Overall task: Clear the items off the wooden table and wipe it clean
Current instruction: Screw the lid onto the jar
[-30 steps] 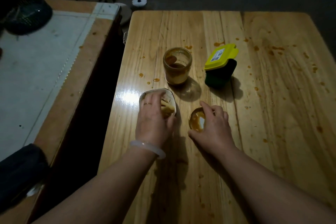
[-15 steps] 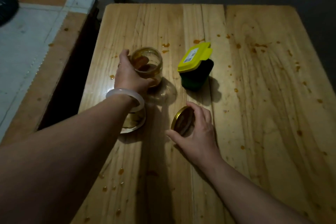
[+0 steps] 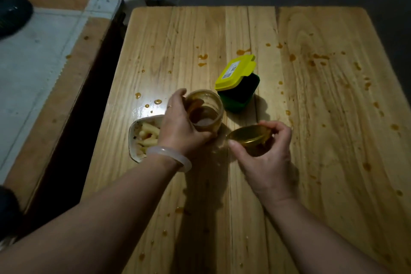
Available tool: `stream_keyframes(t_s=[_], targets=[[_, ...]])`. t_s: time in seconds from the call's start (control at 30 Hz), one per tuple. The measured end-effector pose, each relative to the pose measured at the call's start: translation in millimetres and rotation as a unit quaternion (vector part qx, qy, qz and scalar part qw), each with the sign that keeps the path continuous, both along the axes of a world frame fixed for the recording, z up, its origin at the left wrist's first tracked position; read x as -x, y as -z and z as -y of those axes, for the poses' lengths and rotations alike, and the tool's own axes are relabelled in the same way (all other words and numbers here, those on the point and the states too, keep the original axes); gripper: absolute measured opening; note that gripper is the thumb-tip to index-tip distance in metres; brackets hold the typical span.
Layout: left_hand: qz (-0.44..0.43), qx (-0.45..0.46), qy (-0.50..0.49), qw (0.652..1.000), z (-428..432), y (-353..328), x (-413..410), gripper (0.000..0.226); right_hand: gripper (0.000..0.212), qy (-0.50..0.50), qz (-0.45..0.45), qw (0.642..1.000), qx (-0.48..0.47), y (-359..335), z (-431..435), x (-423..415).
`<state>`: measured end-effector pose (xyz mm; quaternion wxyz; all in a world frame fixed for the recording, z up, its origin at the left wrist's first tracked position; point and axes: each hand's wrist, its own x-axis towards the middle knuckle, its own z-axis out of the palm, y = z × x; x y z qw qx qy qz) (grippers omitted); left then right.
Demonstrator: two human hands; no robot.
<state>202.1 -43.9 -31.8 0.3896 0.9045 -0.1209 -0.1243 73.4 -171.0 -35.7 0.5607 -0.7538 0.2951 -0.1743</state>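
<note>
The glass jar (image 3: 205,110) stands near the centre of the frame on the tabletop (image 3: 322,140), open-mouthed, its wall smeared amber with a brownish residue at the bottom. My left hand (image 3: 180,128) wraps the jar's left side, thumb at its base, which I judge steadies it to receive the cap. My right hand (image 3: 264,153) grips the gold lid (image 3: 249,136) by its rim between thumb and fingers, raised off the wood and tilted, just right of the jar; the likely purpose is to close the jar before carrying it off. Left of the jar, partly under my left wrist, sits a small dish (image 3: 136,140) of pale food sticks. Above and right of the jar, close to it, stands a dark green container (image 3: 241,96) with a yellow lid (image 3: 235,71) set askew. Orange-brown sauce drops (image 3: 292,57) spot the boards, thickest toward the upper right, so wiping is not yet done.
</note>
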Motion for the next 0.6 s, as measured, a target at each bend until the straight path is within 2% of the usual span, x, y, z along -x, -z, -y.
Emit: stream_keyframes(t_s=[0.1, 0.27, 0.6], targets=[[-0.001, 0.008, 0.019, 1.000, -2.5, 5.2, 21.0, 0.114, 0.078, 0.031, 0.099, 0.994, -0.016, -7.9, -0.9, -4.4], [-0.002, 0.036, 0.015, 0.999, -10.0, 4.6, 45.5, 0.109, 0.078, 0.024, 0.156, 0.987, -0.012, -21.6, -8.6, -13.5], [-0.052, 0.119, -0.005, 0.992, -21.2, 11.1, 65.8, 0.097, 0.086, -0.103, 0.084, 0.991, 0.033, -18.3, -29.7, -27.2]])
